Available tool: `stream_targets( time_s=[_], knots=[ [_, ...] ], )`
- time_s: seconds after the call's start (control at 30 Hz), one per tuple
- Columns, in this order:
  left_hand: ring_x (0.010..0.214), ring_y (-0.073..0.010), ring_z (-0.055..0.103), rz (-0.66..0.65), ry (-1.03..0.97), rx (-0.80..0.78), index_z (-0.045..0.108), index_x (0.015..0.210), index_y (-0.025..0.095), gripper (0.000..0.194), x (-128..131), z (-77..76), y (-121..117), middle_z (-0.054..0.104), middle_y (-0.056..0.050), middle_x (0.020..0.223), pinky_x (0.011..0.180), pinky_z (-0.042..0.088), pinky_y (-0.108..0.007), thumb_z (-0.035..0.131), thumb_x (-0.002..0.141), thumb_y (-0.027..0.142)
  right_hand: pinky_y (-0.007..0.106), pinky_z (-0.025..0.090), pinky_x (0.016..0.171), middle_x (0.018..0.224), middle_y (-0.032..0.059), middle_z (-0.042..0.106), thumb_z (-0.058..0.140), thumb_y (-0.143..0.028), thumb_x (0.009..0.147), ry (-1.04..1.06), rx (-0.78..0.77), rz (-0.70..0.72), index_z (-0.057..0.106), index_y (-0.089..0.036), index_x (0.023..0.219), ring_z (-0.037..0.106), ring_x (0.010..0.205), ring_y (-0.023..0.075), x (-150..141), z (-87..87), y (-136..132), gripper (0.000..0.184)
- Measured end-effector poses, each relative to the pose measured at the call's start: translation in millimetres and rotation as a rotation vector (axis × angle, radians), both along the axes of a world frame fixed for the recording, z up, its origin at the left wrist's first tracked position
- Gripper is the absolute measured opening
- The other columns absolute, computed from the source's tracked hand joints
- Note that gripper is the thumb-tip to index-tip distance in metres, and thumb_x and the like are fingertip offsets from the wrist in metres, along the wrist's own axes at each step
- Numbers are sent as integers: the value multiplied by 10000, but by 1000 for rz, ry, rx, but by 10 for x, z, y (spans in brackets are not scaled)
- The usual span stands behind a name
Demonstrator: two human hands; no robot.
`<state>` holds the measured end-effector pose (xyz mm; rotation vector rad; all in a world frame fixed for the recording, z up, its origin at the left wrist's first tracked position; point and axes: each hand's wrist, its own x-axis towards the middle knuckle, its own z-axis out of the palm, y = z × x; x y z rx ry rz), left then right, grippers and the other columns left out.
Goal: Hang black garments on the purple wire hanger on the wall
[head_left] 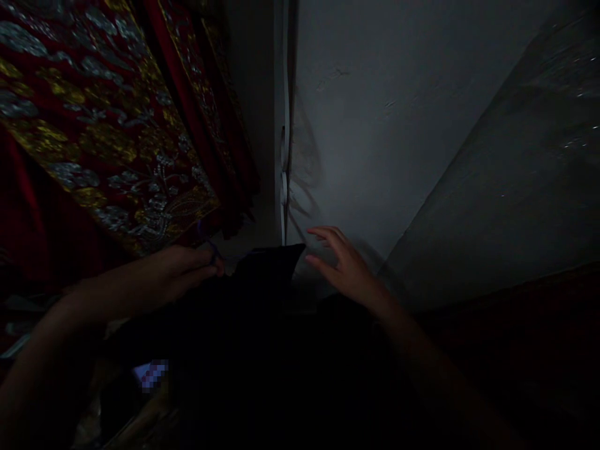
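The scene is very dark. My left hand (194, 265) is closed on a thin blue looped thing (214, 253) whose kind I cannot make out. Beside it, a black cloth-like shape (272, 269) rises to a pointed corner. My right hand (340, 259) is open to the right of that corner, fingers apart and pointing left, apart from the cloth as far as I can see. Low in the view the black merges with my clothing, so its edges are hidden.
Red cloth with gold and silver embroidery (112, 125) hangs at the left. A narrow pale strip (284, 150) runs down a grey wall (375, 112). A darker, glossy surface (506, 187) lies to the right. A small bright patch (152, 375), blurred out, shows at the lower left.
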<state>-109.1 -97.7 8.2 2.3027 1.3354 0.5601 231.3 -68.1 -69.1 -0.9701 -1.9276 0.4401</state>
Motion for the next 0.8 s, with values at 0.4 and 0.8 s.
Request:
stream_targets(
  time_s=[0.4, 0.8],
  knots=[
    [1102, -255, 652, 359, -303, 845, 692, 1080, 238, 242, 314, 103, 486, 714, -48, 1145, 1003, 520, -416, 611, 944, 421, 314, 543, 682, 727, 26, 704, 796, -595, 696, 581, -234, -25, 699, -209, 776, 681, 730, 206, 172, 518, 646, 406],
    [888, -164, 721, -12, -189, 778, 626, 1208, 204, 239, 447, -892, 550, 749, -47, 1041, 809, 569, -276, 543, 984, 208, 355, 612, 667, 724, 43, 743, 846, -571, 674, 751, -179, -142, 715, -233, 753, 745, 780, 259, 619, 383, 711, 371]
  ],
)
